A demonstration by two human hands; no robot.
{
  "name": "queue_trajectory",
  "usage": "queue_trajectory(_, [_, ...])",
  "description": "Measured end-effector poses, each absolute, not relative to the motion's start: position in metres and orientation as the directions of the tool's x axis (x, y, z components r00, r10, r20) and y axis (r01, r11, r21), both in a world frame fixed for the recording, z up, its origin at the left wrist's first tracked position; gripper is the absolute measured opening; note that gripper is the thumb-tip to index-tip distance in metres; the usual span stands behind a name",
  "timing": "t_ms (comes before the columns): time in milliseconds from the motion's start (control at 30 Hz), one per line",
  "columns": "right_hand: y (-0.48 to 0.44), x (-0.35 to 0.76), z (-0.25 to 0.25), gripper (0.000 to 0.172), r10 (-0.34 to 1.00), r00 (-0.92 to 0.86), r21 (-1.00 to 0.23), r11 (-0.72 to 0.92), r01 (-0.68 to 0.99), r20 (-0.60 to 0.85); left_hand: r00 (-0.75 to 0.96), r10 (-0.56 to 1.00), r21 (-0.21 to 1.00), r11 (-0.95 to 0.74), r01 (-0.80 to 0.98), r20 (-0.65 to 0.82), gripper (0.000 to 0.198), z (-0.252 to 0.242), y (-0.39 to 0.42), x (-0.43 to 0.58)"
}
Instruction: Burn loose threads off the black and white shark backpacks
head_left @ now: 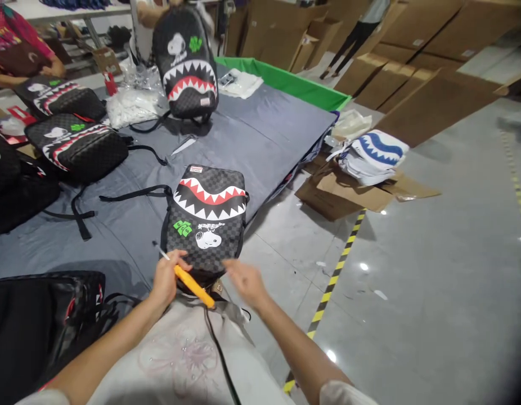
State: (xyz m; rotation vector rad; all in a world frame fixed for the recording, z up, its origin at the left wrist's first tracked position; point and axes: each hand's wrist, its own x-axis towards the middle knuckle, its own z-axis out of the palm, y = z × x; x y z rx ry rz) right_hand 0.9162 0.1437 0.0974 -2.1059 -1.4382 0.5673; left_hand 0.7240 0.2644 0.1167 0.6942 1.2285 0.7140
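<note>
A black checkered backpack [210,261] lies on the table in front of me, its shark-mouth print, green patch and white dog-head print facing up. In my left hand [166,278] is a corded soldering iron [196,288] with an orange handle. Its thin metal shaft points up and left, beside the backpack's left edge. My right hand [247,282] is at the near right part of the backpack, fingers curled and somewhat blurred. Whether it pinches anything is hidden. The iron's dark cord runs down over my light top.
Similar backpacks [77,149] lie along the left, and a black bag [41,332] is near my left arm. Across the grey-covered table [260,135], a person holds up another backpack [188,67]. A carton [336,194] with a white-and-blue bag stands on the floor at right.
</note>
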Motion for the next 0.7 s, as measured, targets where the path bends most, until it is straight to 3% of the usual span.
queue_trajectory(67, [0.156,0.958,0.085,0.04,0.869,0.492,-0.578,-0.425,0.697,-0.047,0.019,0.761,0.752,0.644,-0.141,-0.648,0.017,0.105,0.276,0.701])
queue_trajectory(167, [0.186,1.005,0.065,0.031,0.839,0.539,-0.516,-0.497,0.697,-0.08,-0.101,0.619,0.627,0.765,-0.149,-0.779,0.018,0.083,0.283,0.671])
queue_trajectory(233, [0.204,1.017,0.056,0.025,0.859,0.5,-0.49,-0.484,0.725,-0.11,-0.097,0.51,0.519,0.841,-0.154,-0.855,0.021,0.069,0.278,0.665])
queue_trajectory(367, [0.224,1.022,0.053,0.023,0.892,0.431,-0.429,-0.445,0.786,-0.136,0.072,0.387,0.372,0.914,-0.161,-0.919,0.018,0.054,0.26,0.676])
queue_trajectory(467, [0.225,1.03,0.057,0.024,0.907,0.394,-0.37,-0.422,0.828,-0.152,0.156,0.363,0.34,0.927,-0.156,-0.919,0.013,0.048,0.251,0.687])
queue_trajectory(600, [0.199,1.026,0.068,0.026,0.932,0.336,-0.293,-0.363,0.885,-0.137,0.139,0.348,0.33,0.934,-0.137,-0.927,0.011,0.036,0.25,0.697])
queue_trajectory(700, [0.164,0.99,0.082,0.03,0.969,0.157,-0.32,-0.212,0.923,-0.19,0.075,0.388,0.374,0.914,-0.155,-0.918,0.019,0.029,0.253,0.702])
